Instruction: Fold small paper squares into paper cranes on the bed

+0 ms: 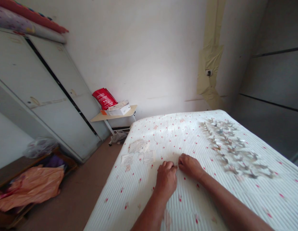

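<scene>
A person's L hand [167,178] and R hand [190,166] nearly meet mid-bed [136,205], fingers curled, apparently pinching sth. tiny, too hidden to ID; closeness prob. steadies it. Paper slips [149,156] lie nr. the L edge, likely for easy reach; small folded-looking pieces [219,131] sit in rough rows twd. the R edge, presumably spaced vs. crushing.

White lettering on the red bag [105,98] and print on the paper slips [149,156] are too blurred to read.
</scene>
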A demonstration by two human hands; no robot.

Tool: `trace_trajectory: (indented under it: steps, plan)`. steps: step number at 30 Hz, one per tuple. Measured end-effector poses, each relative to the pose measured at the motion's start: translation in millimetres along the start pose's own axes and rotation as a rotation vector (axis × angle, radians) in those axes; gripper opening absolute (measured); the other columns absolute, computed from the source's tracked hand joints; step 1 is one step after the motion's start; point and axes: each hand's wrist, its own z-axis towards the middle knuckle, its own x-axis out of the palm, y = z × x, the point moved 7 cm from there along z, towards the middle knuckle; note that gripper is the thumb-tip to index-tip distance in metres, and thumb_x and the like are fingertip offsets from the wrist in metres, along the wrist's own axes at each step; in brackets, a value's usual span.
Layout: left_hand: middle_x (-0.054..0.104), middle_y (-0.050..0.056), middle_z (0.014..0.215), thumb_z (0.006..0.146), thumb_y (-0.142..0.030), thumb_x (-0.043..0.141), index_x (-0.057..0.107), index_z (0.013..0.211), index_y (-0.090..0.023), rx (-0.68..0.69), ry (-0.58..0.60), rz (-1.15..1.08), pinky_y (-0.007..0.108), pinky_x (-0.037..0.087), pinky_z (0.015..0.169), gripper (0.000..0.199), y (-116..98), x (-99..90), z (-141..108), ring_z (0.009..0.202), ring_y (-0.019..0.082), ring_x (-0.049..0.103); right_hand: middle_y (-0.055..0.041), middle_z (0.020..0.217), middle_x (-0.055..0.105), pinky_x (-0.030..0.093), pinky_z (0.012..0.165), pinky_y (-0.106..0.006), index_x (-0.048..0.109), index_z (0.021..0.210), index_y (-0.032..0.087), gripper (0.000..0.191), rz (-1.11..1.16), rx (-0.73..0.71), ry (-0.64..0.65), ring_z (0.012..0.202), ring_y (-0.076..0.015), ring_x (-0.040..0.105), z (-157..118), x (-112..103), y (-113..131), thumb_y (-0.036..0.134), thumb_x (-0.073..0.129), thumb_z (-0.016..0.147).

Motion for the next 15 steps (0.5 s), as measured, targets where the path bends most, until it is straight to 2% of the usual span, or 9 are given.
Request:
trace_trajectory:
  steps: [11,15]
  plan:
    - [0.057,0.004,0.088,0.080,-0.009,0.043,0.064,0.086,-0.020,-0.020,-0.006,0.040,0.033,0.039,0.075,0.025,-1.2,-3.1,-0.1,0.087,0.019,0.047,-0.0109,0.087,0.062,0.038,0.065,-0.027,0.062,0.080,0.013,0.018,-0.042,0.071,-0.014,0.080,-0.0201,0.059,-3.5,-4.6,6.6,0.017,0.044,0.077]
    - [0.058,0.006,0.088,0.080,-0.010,0.043,0.062,0.092,-0.020,-0.022,0.001,0.078,0.034,0.038,0.073,0.025,-3.1,-1.7,-1.7,0.088,0.020,0.048,-0.0109,0.084,0.062,0.038,0.062,-0.027,0.063,0.080,0.013,0.017,-0.030,0.105,0.002,0.078,-0.0209,0.060,-2.3,-5.4,5.0,0.017,0.046,0.076]
